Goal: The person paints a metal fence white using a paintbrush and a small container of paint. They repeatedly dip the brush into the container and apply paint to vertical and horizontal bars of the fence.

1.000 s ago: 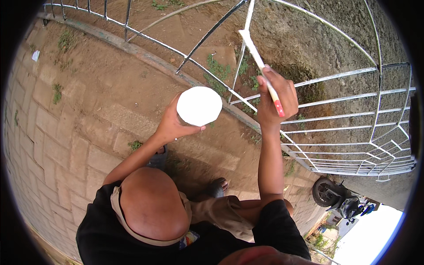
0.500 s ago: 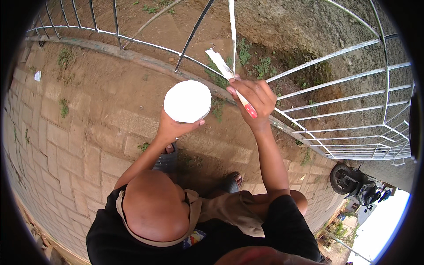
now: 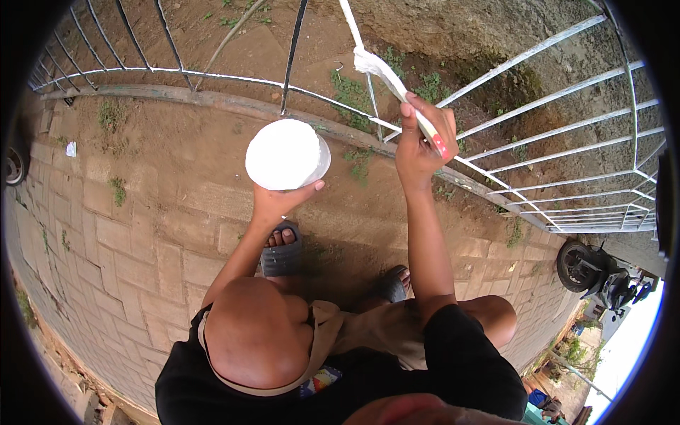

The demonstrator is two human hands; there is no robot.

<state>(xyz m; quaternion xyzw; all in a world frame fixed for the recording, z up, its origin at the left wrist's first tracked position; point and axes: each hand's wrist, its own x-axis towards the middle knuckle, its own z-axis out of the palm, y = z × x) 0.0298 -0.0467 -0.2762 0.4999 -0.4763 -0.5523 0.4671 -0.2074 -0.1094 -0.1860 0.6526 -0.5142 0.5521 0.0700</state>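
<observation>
Paved ground (image 3: 142, 262) below, white tub (image 3: 324, 157) in left hand (image 3: 275, 204), paintbrush (image 3: 387, 76) in right hand (image 3: 416, 161).

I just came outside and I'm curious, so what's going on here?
Someone with bare hands is working at a metal fence. The left hand holds up a round white tub, and the right hand grips a brush with a red-ended handle. The brush's white-coated bristles are up at a white bar, and seem to be touching it. Many fence bars are white, but some to the left look dark. A motorbike stands off to the right.
</observation>
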